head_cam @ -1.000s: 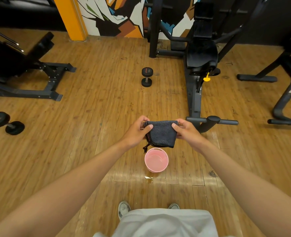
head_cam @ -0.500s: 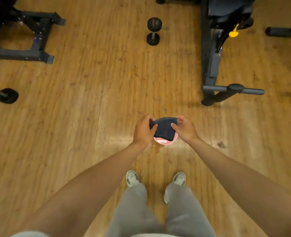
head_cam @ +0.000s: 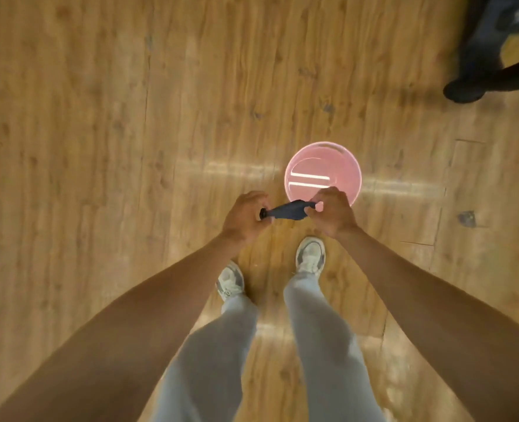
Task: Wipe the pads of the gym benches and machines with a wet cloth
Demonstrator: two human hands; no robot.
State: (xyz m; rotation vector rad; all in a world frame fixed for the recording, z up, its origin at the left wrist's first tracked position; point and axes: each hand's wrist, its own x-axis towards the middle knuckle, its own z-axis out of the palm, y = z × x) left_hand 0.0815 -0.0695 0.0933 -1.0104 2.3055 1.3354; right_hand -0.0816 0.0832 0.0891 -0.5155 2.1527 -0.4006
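A dark blue cloth [head_cam: 285,212] is twisted into a thin roll between my two hands. My left hand [head_cam: 244,219] grips its left end and my right hand [head_cam: 333,213] grips its right end, both with curled fingers. Just beyond my right hand, a pink bucket [head_cam: 348,166] holding water stands on the wooden floor. The cloth hangs near the bucket's near rim, a little to its left. No bench pad shows in this view.
The black foot of a gym machine [head_cam: 477,77] reaches into the top right corner. My feet in white trainers [head_cam: 310,254] stand just behind the bucket. A small dark mark [head_cam: 466,218] lies on the floor at right.
The view has tipped further down, losing the benches and dumbbells. The cloth, held flat a second ago, is now wrung into a tight twist and sits left of the bucket.
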